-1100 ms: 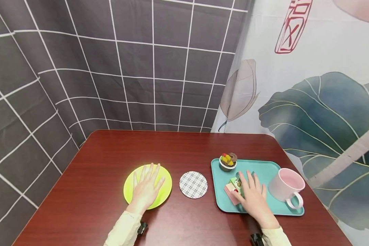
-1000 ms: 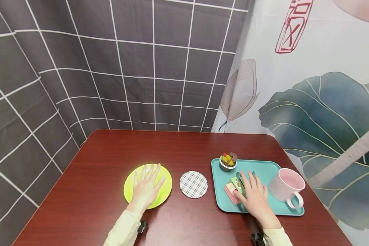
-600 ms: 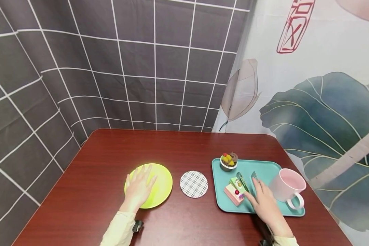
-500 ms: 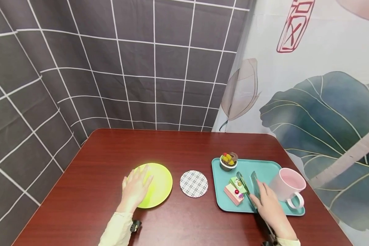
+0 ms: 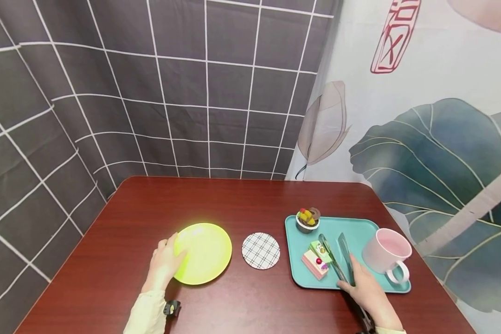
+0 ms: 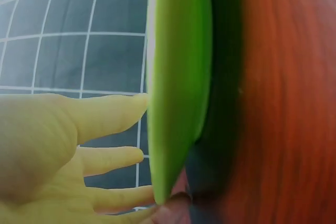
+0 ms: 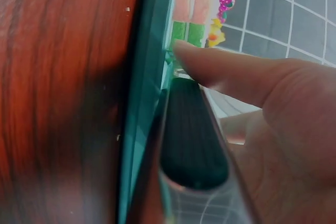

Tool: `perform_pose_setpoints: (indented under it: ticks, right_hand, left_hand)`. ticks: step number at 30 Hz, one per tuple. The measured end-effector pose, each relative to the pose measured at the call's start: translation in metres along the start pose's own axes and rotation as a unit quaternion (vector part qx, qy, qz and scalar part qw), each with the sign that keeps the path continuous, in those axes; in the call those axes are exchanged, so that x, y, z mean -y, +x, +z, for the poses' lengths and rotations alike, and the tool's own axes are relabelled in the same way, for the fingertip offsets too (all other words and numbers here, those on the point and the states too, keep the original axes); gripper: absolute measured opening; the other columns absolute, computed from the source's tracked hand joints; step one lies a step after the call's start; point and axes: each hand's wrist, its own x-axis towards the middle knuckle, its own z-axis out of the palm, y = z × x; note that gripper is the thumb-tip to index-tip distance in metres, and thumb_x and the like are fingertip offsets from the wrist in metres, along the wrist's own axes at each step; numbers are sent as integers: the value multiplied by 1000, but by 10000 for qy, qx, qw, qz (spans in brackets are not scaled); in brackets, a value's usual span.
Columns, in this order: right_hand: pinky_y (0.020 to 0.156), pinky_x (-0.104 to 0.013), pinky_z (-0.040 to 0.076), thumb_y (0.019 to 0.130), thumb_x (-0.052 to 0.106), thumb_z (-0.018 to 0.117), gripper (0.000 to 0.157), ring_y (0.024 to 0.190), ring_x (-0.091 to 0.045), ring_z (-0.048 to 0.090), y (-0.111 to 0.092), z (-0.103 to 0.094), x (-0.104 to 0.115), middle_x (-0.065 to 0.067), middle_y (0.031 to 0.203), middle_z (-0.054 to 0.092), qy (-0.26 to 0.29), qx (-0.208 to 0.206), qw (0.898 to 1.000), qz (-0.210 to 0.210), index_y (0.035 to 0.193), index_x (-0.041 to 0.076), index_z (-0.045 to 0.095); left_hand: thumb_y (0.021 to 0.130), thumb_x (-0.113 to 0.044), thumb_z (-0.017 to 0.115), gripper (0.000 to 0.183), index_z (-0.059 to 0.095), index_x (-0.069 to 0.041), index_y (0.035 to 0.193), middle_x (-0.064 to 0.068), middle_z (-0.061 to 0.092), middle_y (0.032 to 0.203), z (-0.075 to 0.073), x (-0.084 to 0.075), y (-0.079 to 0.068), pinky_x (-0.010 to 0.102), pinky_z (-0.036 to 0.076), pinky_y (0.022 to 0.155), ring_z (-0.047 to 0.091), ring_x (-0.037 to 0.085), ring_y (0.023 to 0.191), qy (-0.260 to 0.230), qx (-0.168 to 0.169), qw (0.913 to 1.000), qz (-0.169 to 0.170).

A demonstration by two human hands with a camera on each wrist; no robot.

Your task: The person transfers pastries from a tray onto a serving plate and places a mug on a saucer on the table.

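In the head view my left hand is at the left rim of a yellow-green plate. Its thumb overlaps the rim, and its fingers reach along the outer edge. Up close, the plate's side meets the thumb tip, while the lowest fingertips reach just past the rim. A pair of tongs lies across the tray with its tips spread. My right hand holds it, thumb on the left arm and fingers on the right arm. The tongs' dark handle pad fills the right wrist view.
Pink and green cake pieces lie left of the tongs on a teal tray. A fruit-topped cupcake stands at its far left corner, a pink mug at its right. A plaid coaster sits between plate and tray.
My left hand has slid from over the plate's middle to its left rim. The right hand has drawn back toward me and down along the tongs, uncovering the cake pieces.
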Motion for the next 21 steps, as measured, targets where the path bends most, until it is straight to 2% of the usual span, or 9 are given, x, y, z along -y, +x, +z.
perform_pose_setpoints:
  ticks: [5,9,16,21]
  right_hand:
    - [100,-61,38,85,29,71,86,126,-56,41,1,-4,2,-43,138,37,37,47,9998,214,139,-21,27]
    - [95,-59,42,84,29,71,80,119,-54,49,-1,-5,4,-41,132,46,-100,-138,9995,271,136,-20,35]
    - [85,-59,47,85,17,65,57,99,-48,61,-8,-5,2,-36,110,61,-38,-855,9962,144,127,-18,48]
    - [79,-60,47,84,11,65,48,91,-49,62,-14,-7,-2,-37,104,62,248,-1660,9857,-178,121,-17,53]
  left_hand:
    - [90,-19,60,61,38,7,141,38,49,125,-4,5,-1,62,43,91,53,56,109,-18,-58,9999,-84]
    - [88,-16,60,59,40,9,138,38,52,124,-6,7,-2,63,43,91,51,56,113,-46,-89,9999,-71]
    - [89,-15,57,55,42,10,136,37,55,119,-6,12,-1,62,42,91,53,54,111,-120,-109,9998,-109]
    - [91,-15,54,52,43,10,135,35,59,116,-7,14,-1,61,43,91,55,52,111,-233,10,9997,-118]
